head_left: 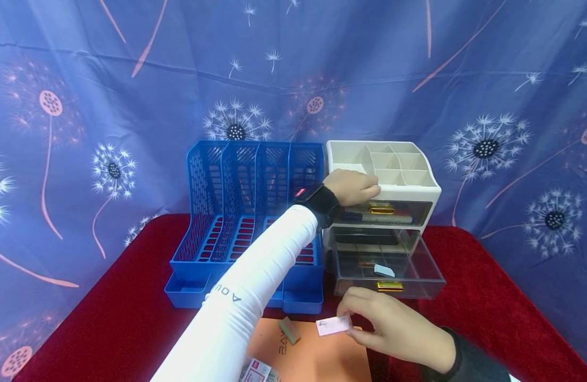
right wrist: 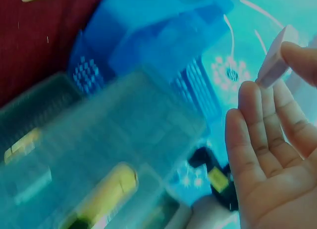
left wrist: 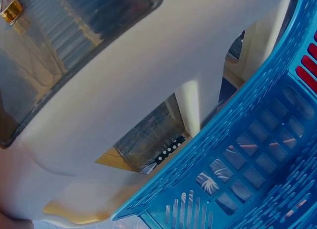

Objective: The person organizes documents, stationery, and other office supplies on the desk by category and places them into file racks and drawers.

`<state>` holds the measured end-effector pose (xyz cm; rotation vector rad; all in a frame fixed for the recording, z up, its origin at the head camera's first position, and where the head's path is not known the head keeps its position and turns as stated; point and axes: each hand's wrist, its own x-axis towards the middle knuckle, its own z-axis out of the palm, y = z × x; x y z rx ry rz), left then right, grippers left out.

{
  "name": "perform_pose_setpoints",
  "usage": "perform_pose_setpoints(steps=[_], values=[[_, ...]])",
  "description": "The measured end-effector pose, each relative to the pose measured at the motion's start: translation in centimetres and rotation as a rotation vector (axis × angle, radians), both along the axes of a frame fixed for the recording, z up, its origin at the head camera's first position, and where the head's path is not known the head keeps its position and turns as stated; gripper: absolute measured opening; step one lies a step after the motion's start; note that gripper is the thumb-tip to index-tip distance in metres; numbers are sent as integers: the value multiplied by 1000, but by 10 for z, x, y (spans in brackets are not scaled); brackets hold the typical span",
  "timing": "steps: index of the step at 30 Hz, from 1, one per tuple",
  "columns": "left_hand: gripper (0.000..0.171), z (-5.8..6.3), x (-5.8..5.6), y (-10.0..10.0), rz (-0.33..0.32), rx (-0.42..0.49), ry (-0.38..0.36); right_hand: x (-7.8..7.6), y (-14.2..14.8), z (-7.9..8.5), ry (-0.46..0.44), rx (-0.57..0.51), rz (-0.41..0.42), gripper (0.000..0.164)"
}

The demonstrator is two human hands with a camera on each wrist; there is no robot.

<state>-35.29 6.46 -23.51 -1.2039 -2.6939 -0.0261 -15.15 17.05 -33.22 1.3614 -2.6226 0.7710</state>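
My right hand point(head_left: 393, 326) pinches a pale pink eraser point(head_left: 333, 325) between thumb and fingers, just in front of the pulled-out lower drawer point(head_left: 417, 286). In the right wrist view the eraser point(right wrist: 277, 58) looks like a thick rectangular block. Inside that clear drawer lies a small white block point(head_left: 384, 271). My left hand point(head_left: 352, 187) rests on the top front edge of the white desk organizer point(head_left: 408, 189), above its closed upper drawer point(head_left: 417, 209). The left fingertips are partly hidden, and the left wrist view mostly shows the organizer's side.
A blue file rack point(head_left: 207, 263) stands against the organizer's left side. Nearer lies an orange sheet point(head_left: 312, 355) bearing a greenish block point(head_left: 290, 330) and a plastic packet point(head_left: 256, 371). Red cloth point(head_left: 503, 302) covers the table, with a patterned blue curtain point(head_left: 369, 53) behind.
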Motion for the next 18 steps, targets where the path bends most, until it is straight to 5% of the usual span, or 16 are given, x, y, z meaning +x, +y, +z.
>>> perform_pose_setpoints(steps=[4, 18], values=[[28, 1, 0, 0, 0, 0, 5, -4, 9, 12, 98, -56, -60, 33], [28, 1, 1, -1, 3, 5, -1, -20, 26, 30, 209, -100, -366, 34]])
